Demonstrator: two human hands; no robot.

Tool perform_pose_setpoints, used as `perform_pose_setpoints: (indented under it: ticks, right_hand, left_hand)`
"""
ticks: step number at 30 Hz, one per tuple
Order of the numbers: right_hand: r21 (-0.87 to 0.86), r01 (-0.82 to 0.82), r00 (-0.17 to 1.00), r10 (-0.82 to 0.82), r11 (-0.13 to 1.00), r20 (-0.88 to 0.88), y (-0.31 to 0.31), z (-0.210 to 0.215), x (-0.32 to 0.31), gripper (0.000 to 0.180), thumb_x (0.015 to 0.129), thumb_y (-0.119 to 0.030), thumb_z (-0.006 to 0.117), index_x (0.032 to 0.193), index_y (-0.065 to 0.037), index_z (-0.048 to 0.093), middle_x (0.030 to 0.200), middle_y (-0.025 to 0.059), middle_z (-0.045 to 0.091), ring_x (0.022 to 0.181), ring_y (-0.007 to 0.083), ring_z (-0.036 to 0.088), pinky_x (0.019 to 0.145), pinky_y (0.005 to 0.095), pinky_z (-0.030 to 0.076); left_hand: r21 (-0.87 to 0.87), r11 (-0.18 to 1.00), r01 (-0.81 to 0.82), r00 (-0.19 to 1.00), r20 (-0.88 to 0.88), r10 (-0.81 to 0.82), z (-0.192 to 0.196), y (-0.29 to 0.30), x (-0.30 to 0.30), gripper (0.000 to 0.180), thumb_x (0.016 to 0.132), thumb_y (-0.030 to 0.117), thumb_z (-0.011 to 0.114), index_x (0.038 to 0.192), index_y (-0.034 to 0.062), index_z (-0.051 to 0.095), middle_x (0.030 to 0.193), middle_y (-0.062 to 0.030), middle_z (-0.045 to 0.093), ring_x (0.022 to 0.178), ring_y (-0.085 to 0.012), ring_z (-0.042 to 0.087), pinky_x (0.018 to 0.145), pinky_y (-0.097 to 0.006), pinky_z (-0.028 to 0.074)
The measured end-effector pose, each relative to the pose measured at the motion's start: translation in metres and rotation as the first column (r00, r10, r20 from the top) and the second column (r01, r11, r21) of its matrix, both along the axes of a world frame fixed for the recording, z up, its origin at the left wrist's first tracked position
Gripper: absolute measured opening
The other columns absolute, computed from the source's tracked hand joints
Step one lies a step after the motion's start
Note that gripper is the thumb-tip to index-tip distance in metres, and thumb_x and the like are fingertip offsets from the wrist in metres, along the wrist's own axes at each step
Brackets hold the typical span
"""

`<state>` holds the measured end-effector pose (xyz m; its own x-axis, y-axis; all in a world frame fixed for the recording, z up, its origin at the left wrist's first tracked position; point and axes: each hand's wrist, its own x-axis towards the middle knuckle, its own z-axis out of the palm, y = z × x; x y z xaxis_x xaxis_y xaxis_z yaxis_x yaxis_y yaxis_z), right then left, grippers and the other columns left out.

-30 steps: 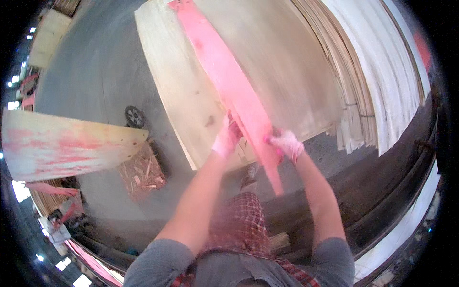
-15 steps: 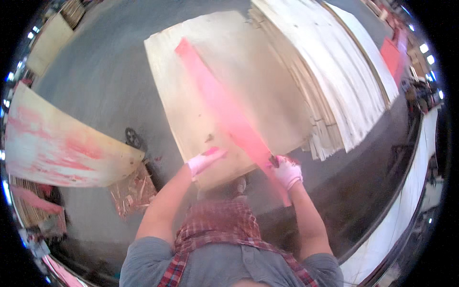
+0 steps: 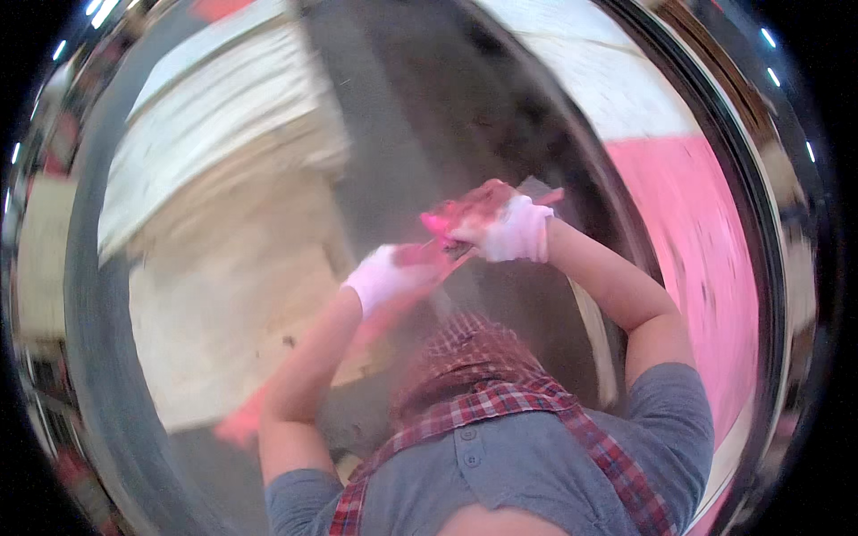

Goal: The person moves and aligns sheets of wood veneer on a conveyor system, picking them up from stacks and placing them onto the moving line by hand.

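A long, thin pink veneer strip [image 3: 382, 325] runs slantwise from the lower left, behind my left forearm, up through both hands. My left hand [image 3: 402, 273], in a white glove with pink-stained fingers, is closed on the strip. Just beyond it, my right hand [image 3: 502, 223] grips the strip near its upper end, in a glove heavily stained pink. A small dark object [image 3: 458, 249] shows between the two hands; blur hides its kind. The strip's far end pokes out past the right wrist.
Pale wood sheets [image 3: 228, 295] lie at the left, with a stack of whitish sheets [image 3: 210, 134] beyond. At the right, a long surface bears a pink sheet [image 3: 684, 232] and a white sheet [image 3: 590, 80], edged by a dark rail [image 3: 760, 223]. Grey floor [image 3: 384, 116] lies between.
The view has swung right, away from the sheet stack toward the long surface. My left hand, earlier open beside the strip, now holds it close to the right hand. The strip has moved with me.
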<state>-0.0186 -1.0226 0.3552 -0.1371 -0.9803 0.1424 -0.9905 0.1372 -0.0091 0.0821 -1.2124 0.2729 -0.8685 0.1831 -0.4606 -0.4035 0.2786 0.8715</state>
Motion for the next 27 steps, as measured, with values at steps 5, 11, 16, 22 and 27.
perform_pose_setpoints:
  ticks: [5,11,16,22,27]
  right_hand:
    - [-0.509,0.805,0.538,-0.013,0.305,0.843,0.145,0.047,0.004,0.04,0.091,-0.032,0.046,0.117,-0.001,0.051,0.104,0.0106,0.062,0.073,0.0149,0.061,0.067,0.027,0.048]
    - [-0.195,0.929,0.231,0.08,-0.313,0.97,0.345,-0.024,0.075,0.045,0.093,-0.04,0.04,0.111,-0.001,0.054,0.095,0.0126,0.064,0.052,0.0125,0.055,0.048,0.0248,0.043]
    - [0.124,0.788,-0.186,-0.042,-0.604,0.982,0.373,-0.097,0.15,0.048,0.086,-0.04,0.054,0.114,-0.001,0.052,0.099,0.0116,0.064,0.053,0.0123,0.057,0.045,0.0226,0.044]
    - [-0.036,0.761,-0.342,-0.447,-0.648,0.827,0.508,-0.084,0.126,0.041,0.083,-0.042,0.055,0.104,-0.008,0.06,0.083,0.0113,0.062,0.06,0.0149,0.061,0.06,0.0293,0.048]
    - [0.101,0.829,-0.091,0.044,-0.55,0.995,0.581,-0.073,0.111,0.025,0.087,-0.029,0.056,0.085,-0.004,0.062,0.062,0.0004,0.055,0.04,0.007,0.044,0.041,0.0204,0.037]
  left_hand:
    - [0.088,0.978,0.188,0.973,0.122,-0.198,-0.042,0.086,-0.072,0.033,0.076,0.026,0.069,0.099,0.0027,0.065,0.09,-0.0025,0.066,0.082,-0.0109,0.059,0.077,-0.026,0.046]
    - [0.102,0.906,0.411,0.908,0.036,-0.416,-0.059,0.228,-0.128,0.031,0.074,0.024,0.071,0.095,0.0014,0.065,0.087,-0.0032,0.065,0.08,-0.0108,0.059,0.074,-0.025,0.046]
    - [-0.052,0.818,0.573,0.817,0.114,-0.565,-0.137,0.284,-0.142,0.025,0.074,0.021,0.072,0.09,0.0027,0.067,0.085,-0.0024,0.067,0.078,-0.0106,0.06,0.074,-0.025,0.047]
    - [-0.112,0.6,0.792,0.608,0.061,-0.791,-0.066,0.455,-0.16,0.03,0.073,0.023,0.073,0.092,0.0009,0.066,0.087,-0.003,0.067,0.079,-0.0091,0.06,0.073,-0.026,0.048]
    - [0.239,0.47,0.85,0.454,0.122,-0.882,-0.014,0.509,-0.177,0.03,0.073,0.018,0.074,0.095,-0.0003,0.065,0.087,-0.0027,0.066,0.078,-0.0092,0.059,0.073,-0.026,0.048]
